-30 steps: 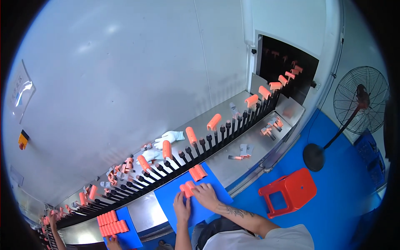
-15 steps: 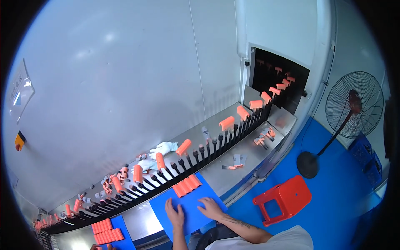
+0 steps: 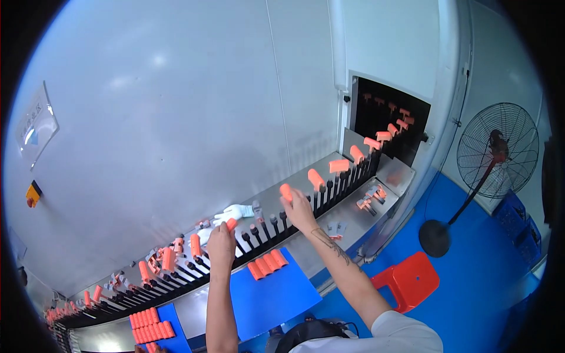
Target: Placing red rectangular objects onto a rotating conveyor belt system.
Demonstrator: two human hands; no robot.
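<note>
My left hand (image 3: 222, 242) is closed on an orange half-tube piece (image 3: 232, 224) above the row of black posts (image 3: 259, 231). Farther right along the row, my right hand (image 3: 299, 212) grips another orange half-tube piece (image 3: 286, 191) at its near end. Whether either piece still rests on a post is hidden by my fingers. Several like orange pieces lie side by side in a row (image 3: 268, 264) on a blue mat (image 3: 273, 294) in front of me. More orange pieces stand on posts to both sides, such as a piece (image 3: 316, 179) just right of my right hand.
The posts run into a dark wall opening (image 3: 391, 112). White gloves (image 3: 233, 212) and loose clamps (image 3: 156, 259) lie behind them. At lower left, another person's hand (image 3: 154, 348) is by a second blue mat (image 3: 176, 326) with orange pieces. A red stool (image 3: 421, 276) and floor fan (image 3: 498, 153) stand right.
Both hands have risen from the blue mat to the post row and closed on one orange piece each. The pieces on the posts have shifted to the left.
</note>
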